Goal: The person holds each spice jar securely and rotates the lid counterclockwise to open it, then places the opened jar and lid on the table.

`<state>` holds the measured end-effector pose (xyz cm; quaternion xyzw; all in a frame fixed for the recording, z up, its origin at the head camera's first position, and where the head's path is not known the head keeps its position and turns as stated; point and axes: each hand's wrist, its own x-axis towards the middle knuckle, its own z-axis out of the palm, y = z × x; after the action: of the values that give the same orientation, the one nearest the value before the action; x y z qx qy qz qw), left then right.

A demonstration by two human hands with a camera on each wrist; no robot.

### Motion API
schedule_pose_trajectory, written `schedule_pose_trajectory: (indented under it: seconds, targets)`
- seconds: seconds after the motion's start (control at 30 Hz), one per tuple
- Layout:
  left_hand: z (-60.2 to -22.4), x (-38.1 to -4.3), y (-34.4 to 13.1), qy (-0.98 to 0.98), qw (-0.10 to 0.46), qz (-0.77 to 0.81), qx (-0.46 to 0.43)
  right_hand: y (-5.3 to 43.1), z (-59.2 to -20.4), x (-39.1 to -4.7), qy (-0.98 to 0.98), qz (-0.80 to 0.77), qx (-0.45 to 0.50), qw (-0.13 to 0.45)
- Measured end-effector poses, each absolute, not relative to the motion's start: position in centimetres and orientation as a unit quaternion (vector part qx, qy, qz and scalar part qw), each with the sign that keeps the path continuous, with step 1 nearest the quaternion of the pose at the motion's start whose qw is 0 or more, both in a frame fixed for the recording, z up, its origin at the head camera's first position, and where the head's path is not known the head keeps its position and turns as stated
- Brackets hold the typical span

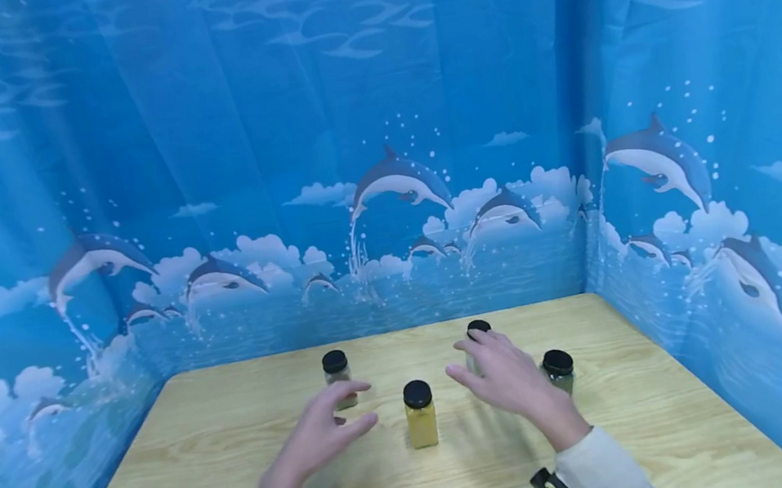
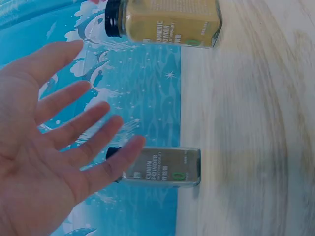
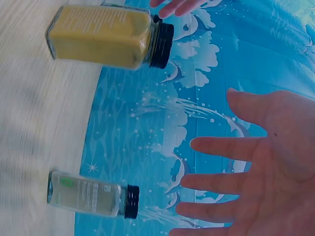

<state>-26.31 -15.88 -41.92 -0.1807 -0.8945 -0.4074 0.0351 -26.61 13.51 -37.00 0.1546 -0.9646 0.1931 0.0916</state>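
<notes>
Pale-sleeved left hand and right hand, fingers spread, holding nothing, flank the square, black-capped glass jar of yellow powder on the pale wooden worktop; three duller-filled, black-capped glass jars stand nearby; handling seems unstarted or finished, I cannot tell which.

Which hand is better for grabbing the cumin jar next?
Probably the left hand. Its fingers are spread open close to the cumin jar, while the right hand is farther off, on the other side of the turmeric jar.
</notes>
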Motion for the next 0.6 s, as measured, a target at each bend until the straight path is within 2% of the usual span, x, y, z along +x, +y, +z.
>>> schedule_pose_trajectory:
  seconds: [0.27,0.6]
  targets:
    - [-43.0,-27.1,-14.9,-0.861,0.023,-0.464,-0.205,12.5,-37.0,-26.7,-0.956,0.204,0.184,0.102]
    - [-44.4,-27.5,-13.0,-0.849,0.012,-0.483,-0.215,11.4,-37.3,-26.9,-0.953,0.211,0.200,0.082]
